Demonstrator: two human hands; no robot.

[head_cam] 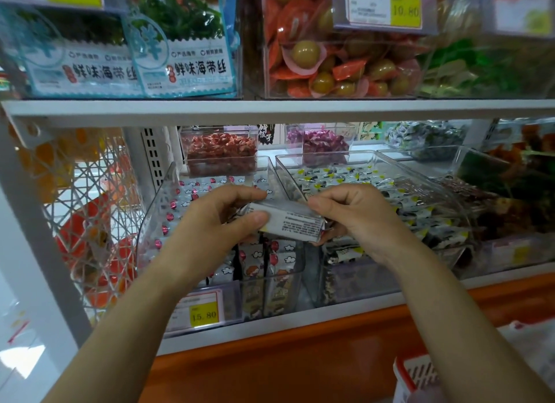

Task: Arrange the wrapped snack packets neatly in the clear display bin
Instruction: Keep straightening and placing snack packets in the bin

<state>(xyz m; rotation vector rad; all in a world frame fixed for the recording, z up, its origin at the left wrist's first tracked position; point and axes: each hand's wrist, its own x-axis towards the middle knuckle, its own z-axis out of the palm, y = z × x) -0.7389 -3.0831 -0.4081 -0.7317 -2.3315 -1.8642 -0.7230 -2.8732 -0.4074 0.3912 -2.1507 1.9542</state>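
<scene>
A clear display bin (156, 210) on the lower shelf holds several silver snack packets printed with red balloons and clouds (279, 261). Above its front part, both hands hold a small stack of those wrapped packets (289, 222), printed back side up. My left hand (216, 219) grips the stack's left end, thumb on the front face. My right hand (357, 213) pinches its right end. The packets under the hands are partly hidden.
A second clear bin (468, 222) to the right holds packets with yellow and black print. A yellow price tag (204, 314) reads 15.80 on the near bin's front. A white shelf board (270, 109) runs overhead with seaweed and olive packs. A red-rimmed basket (411, 375) sits low right.
</scene>
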